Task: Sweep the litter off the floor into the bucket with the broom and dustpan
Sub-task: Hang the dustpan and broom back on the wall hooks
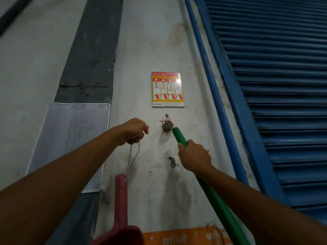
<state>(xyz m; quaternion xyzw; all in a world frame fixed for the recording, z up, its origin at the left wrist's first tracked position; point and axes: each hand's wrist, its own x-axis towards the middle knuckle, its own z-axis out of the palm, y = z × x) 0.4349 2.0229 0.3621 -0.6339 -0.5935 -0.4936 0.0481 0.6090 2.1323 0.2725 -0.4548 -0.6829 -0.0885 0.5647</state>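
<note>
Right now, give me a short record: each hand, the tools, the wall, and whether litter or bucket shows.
left hand: pinches the string loop of the dustpan
dustpan: red, below that hand, handle end up
right hand: grips the green broom handle
broom handle tip: at the wall hook
wall: poster above the hook, drawn sheet at left
shutter: blue, at right
litter, bucket: not in view

"HOW TO USE A FIRE EXTINGUISHER", "PASS" and "Losung" are printed on the red and yellow poster (168, 89) far ahead. "mall" is printed on the near orange sheet (184, 238).
</note>
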